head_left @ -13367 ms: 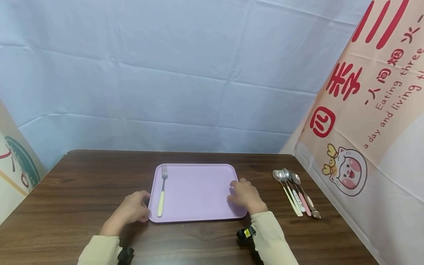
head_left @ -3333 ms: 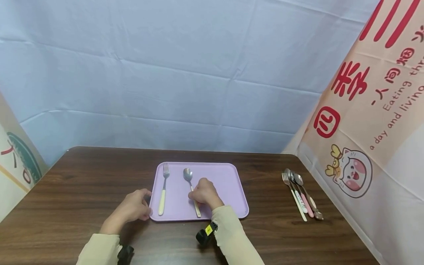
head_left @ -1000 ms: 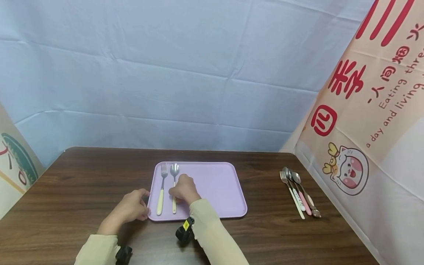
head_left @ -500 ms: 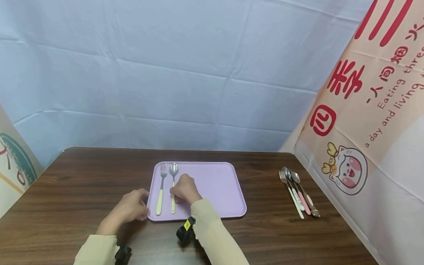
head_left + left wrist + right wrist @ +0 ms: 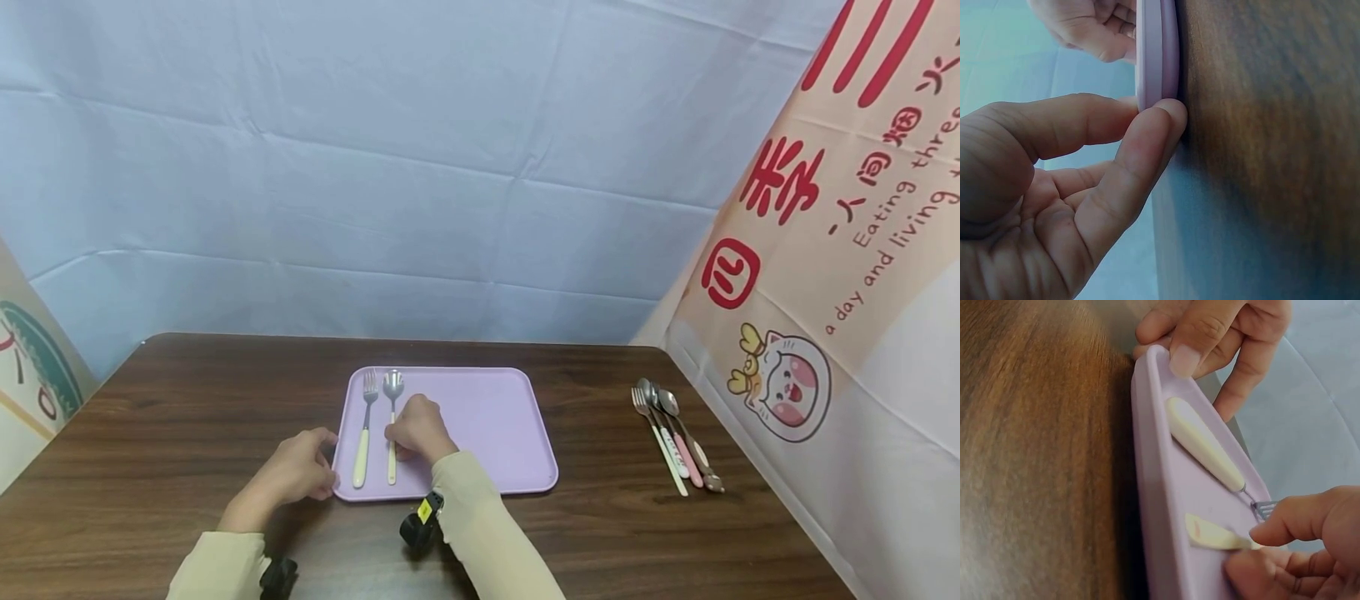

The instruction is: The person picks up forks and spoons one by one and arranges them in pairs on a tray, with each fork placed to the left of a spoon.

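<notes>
A pale purple tray [image 5: 480, 433] lies on the table. My left hand [image 5: 292, 468] pinches its near left corner; the left wrist view shows thumb and finger on either side of the rim [image 5: 1150, 56]. Along the tray's left side lies a fork [image 5: 362, 458] with a cream handle, tines pointing away. Just right of it, roughly parallel, is a spoon [image 5: 393, 385] with a thin cream handle. My right hand [image 5: 420, 429] pinches that handle between thumb and fingers, as the right wrist view shows on the handle [image 5: 1210, 532]. Part of the handle is hidden by my fingers.
To the right of the tray, a bundle of cutlery [image 5: 675, 442] lies on the brown wooden table [image 5: 600, 533]: a fork with a pale handle and several other pieces. A pale blue cloth [image 5: 450, 167] hangs behind the table, and a printed cloth [image 5: 825, 333] hangs at the right.
Since the oldest frame, the spoon has come from the right-hand bundle onto the tray. My right hand then shifted it left, beside the fork. Over the last half second almost nothing moved.
</notes>
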`<action>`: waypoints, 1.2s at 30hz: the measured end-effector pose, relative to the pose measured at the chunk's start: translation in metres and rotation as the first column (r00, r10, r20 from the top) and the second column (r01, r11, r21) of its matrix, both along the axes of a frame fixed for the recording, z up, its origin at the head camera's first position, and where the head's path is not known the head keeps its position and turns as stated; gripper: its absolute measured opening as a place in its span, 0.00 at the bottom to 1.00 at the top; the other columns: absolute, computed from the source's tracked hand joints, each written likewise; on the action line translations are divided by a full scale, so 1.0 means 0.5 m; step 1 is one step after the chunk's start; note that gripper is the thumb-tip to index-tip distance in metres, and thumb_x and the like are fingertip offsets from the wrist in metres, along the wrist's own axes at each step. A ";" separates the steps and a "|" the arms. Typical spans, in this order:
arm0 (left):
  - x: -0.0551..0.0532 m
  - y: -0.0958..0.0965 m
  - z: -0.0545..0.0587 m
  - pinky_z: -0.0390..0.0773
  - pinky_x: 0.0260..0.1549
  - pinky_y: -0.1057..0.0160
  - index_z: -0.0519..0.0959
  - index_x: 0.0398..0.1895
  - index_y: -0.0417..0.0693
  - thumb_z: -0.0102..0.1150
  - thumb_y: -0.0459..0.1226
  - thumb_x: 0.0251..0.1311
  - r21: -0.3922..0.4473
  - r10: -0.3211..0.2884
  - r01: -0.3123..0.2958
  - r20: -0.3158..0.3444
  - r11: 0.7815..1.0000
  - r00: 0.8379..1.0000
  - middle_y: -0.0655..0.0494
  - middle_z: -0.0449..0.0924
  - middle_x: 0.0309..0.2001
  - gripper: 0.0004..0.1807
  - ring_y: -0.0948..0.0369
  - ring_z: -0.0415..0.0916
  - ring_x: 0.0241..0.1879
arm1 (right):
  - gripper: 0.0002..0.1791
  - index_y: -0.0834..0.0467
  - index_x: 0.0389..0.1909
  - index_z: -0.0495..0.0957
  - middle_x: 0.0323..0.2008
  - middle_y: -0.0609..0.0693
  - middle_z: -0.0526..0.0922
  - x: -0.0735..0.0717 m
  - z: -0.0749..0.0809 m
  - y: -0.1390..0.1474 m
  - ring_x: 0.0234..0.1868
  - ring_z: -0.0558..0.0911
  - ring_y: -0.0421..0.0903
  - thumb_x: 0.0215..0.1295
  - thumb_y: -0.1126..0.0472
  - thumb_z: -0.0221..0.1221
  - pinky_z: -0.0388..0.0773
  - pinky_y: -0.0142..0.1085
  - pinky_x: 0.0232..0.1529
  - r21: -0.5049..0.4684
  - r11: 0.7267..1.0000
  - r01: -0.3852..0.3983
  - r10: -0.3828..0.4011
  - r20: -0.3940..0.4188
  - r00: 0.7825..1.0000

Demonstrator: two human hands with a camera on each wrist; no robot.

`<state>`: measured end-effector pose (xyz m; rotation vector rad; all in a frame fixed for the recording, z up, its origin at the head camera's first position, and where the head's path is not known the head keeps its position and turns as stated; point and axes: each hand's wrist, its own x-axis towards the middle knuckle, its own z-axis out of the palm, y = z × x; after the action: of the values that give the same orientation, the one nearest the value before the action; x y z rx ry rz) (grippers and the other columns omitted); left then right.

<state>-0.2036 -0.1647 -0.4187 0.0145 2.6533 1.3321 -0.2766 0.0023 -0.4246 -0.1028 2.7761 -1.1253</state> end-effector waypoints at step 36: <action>0.001 -0.001 -0.004 0.81 0.17 0.62 0.67 0.50 0.24 0.58 0.18 0.41 0.030 0.013 -0.013 0.003 0.999 1.000 0.47 0.72 0.22 0.27 0.57 0.76 0.18 | 0.15 0.52 0.34 0.78 0.30 0.49 0.72 0.043 0.067 -0.003 0.33 0.71 0.46 0.44 0.52 0.67 0.74 0.38 0.31 0.664 0.688 -0.293 0.444 -0.065 0.894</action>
<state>-0.2032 -0.1650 -0.4206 0.0001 2.6353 1.3753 -0.2551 0.0007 -0.3912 -0.7145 2.9548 -0.0283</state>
